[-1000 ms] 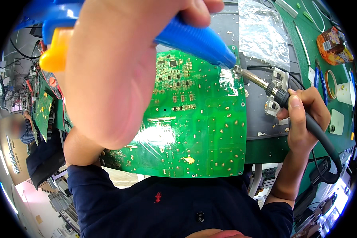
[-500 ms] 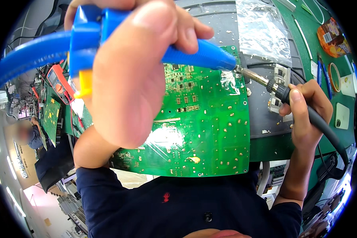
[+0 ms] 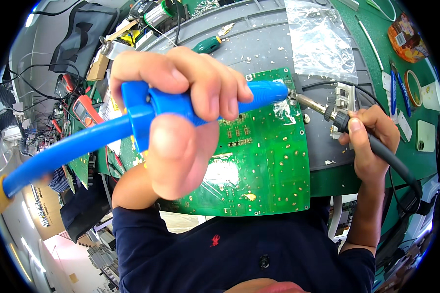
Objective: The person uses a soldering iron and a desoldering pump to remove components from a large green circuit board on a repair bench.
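Where the circuit board (image 3: 278,161) lies: mostly on the grey mat (image 3: 327,158), near edge reaching past the worktop (image 3: 322,185) toward the person's body.
Upper right corner: a whitish patch (image 3: 285,111), residue or glare, just below where the tools meet.
Desoldering pump (image 3: 171,103): blue, slanting down a second ago, now swung nearly level; nozzle right at the iron's tip, though I can't tell whether they touch.
Left hand (image 3: 200,88): fingers curled firmly round the pump, lower in view than before; the thumb is blurred, and I can't tell whether it presses anything.
Soldering iron (image 3: 313,103): tip kept at that same corner.
Right hand (image 3: 374,134): pinching the iron's handle between thumb and fingers, much as before.
Meaning of the shift: the pump's angle changed but the spot didn't, so I'd judge the work remains on this corner.
Farther out: clear plastic bag (image 3: 322,44) beyond the board; green-handled tool (image 3: 208,45) and solder spool (image 3: 156,15) newly in view; red multimeter (image 3: 86,111) off left.
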`<state>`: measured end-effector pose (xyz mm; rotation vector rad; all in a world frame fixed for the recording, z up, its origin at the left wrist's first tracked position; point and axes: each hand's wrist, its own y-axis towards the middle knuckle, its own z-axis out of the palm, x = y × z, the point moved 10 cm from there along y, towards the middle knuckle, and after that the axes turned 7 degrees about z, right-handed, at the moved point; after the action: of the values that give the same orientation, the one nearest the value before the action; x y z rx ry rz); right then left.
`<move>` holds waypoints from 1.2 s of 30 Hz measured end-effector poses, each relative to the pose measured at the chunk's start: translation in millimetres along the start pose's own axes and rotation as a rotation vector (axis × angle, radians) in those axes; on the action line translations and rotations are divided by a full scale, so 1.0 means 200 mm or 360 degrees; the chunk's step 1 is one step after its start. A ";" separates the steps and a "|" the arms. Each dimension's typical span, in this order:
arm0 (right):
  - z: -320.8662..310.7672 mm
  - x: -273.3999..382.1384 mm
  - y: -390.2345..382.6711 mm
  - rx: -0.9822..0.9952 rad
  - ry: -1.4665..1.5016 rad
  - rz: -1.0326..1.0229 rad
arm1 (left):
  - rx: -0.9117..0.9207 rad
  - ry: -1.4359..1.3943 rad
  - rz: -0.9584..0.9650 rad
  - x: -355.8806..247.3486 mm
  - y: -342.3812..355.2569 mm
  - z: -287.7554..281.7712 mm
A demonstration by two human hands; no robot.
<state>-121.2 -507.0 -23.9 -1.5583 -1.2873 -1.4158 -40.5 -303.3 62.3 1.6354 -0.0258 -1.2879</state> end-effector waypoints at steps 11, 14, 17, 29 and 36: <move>0.00 -0.01 0.01 0.0034 0.0001 -0.0035 | 0.0081 -0.0144 0.0012 0.01 0.01 0.02; -0.01 -0.02 0.01 0.0022 0.0031 -0.0011 | 0.0008 -0.0178 0.0081 0.01 0.01 0.00; 0.00 -0.02 0.01 0.0030 0.0029 0.0004 | 0.0127 -0.0037 0.0159 0.00 0.03 0.01; -0.02 -0.03 0.00 -0.0041 -0.0069 0.0039 | 0.0353 -0.0082 -0.0167 0.05 0.04 0.00; -0.02 -0.04 -0.01 -0.0106 -0.0054 0.0094 | 0.0352 -0.0117 -0.0161 0.07 0.04 -0.03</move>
<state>-123.8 -511.8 -31.0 -1.6577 -1.2144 -1.4138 -26.2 -310.5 57.2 1.7944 -0.1364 -1.4647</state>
